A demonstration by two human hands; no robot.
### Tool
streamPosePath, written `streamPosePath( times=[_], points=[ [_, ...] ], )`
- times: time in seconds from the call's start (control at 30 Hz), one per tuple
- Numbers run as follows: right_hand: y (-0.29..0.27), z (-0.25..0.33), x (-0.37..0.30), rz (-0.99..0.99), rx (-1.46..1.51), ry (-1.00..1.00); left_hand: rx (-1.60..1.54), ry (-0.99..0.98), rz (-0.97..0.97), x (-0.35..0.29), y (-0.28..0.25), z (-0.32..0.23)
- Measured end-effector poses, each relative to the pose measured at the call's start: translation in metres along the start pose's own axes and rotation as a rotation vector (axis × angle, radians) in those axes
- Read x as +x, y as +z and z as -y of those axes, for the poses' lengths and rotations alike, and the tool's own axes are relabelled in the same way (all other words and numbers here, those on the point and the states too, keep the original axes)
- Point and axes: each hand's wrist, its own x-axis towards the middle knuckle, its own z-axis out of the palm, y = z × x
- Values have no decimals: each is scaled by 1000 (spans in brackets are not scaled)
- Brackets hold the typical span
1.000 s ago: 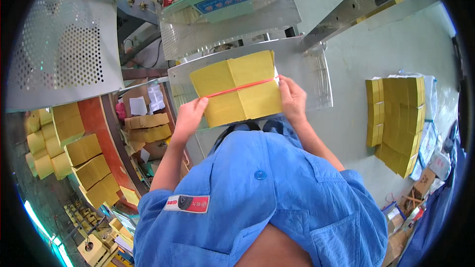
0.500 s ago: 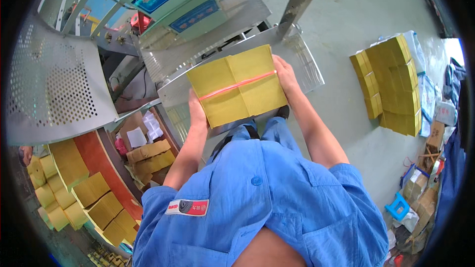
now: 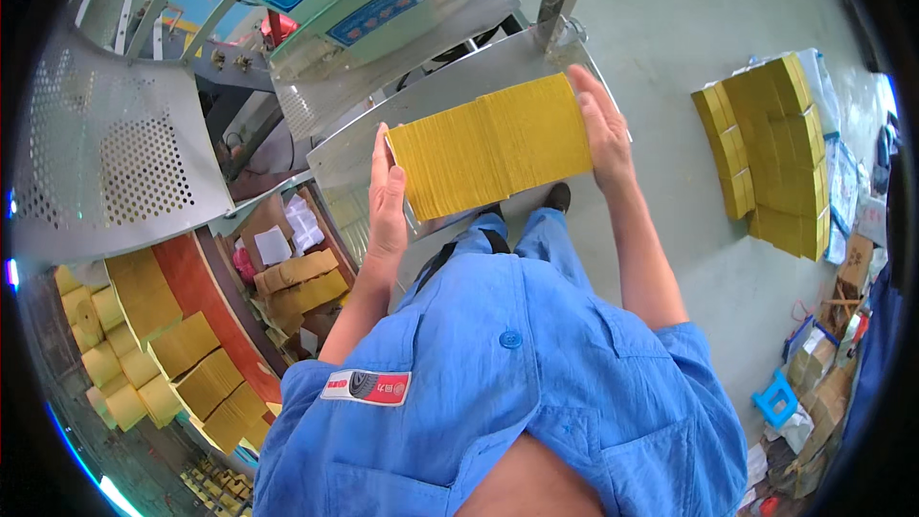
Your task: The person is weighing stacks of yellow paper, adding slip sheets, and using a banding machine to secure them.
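Note:
Between my two hands is a thick stack of yellow paper (image 3: 493, 148), with the cut edges of its many sheets facing up. My left hand (image 3: 388, 203) presses against its left end, thumb toward me and fingers along the side. At the right end my right hand (image 3: 603, 129) lies with its palm and fingers against the stack, squeezing it from that side. Beneath the stack is a metal table (image 3: 349, 168), partly covered by it; whether the stack rests on the table I cannot tell. No band shows on the side facing up.
A green machine (image 3: 373, 14) with a clear guard stands beyond the table. To the left are a perforated metal plate (image 3: 144, 172), yellow paper rolls (image 3: 124, 364) and flat yellow stacks (image 3: 187, 345). Banded yellow bundles (image 3: 775, 153) stand on the floor at right, near a blue stool (image 3: 773, 399).
The stack has been turned so that its sheet edges face up instead of the broad face with the red band. Both hands have shifted slightly right with it.

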Motion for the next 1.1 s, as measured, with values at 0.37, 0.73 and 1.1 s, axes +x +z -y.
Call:
streamPosePath(
  times=[0.37, 0.73, 1.1],
  points=[
    [78, 61, -4, 529, -1209, -679, -195, -151, -12, -12, 9, 5],
    [78, 52, 1, 458, -1166, -674, -378, -234, 65, -16, -11, 13],
    [-33, -50, -6, -11, 151, 190, 411, -158, 391, 3, -24, 49]
  ],
)
